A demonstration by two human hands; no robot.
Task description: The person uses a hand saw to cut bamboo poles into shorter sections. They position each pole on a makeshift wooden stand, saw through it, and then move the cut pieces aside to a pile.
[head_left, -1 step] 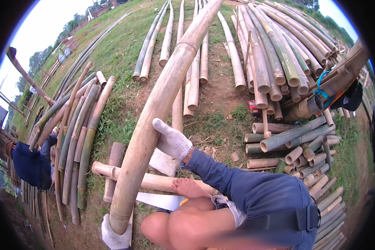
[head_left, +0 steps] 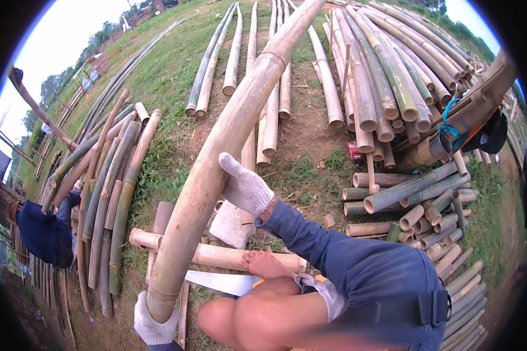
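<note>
A long, thick bamboo pole (head_left: pixel 216 158) slants from the lower left up past the top edge. My left hand (head_left: pixel 153 323), in a white knit glove, cups the pole's lower end. Farther up, my right hand (head_left: pixel 249 190), gloved alike, grips the pole from its right side, thumb up and fingers hidden behind it. Beneath the pole a shorter bamboo piece (head_left: pixel 216 256) lies crosswise on the ground, my bare foot (head_left: pixel 266 264) resting against it. Beside my knee is a handsaw (head_left: pixel 222 282) with a pale blade, its yellow handle partly covered by my leg.
Bamboo poles (head_left: pixel 123 199) lean in a bundle at left, near a dark blue garment (head_left: pixel 44 231). Long poles (head_left: pixel 386 76) lie fanned out ahead; cut lengths (head_left: pixel 404 196) are stacked at right. A pale flat slab (head_left: pixel 231 227) lies behind the crosswise bamboo.
The pole has shifted slightly: its lower end moved left and up, its upper part to the right. Both hands moved with it, uncovering more of the pale slab.
</note>
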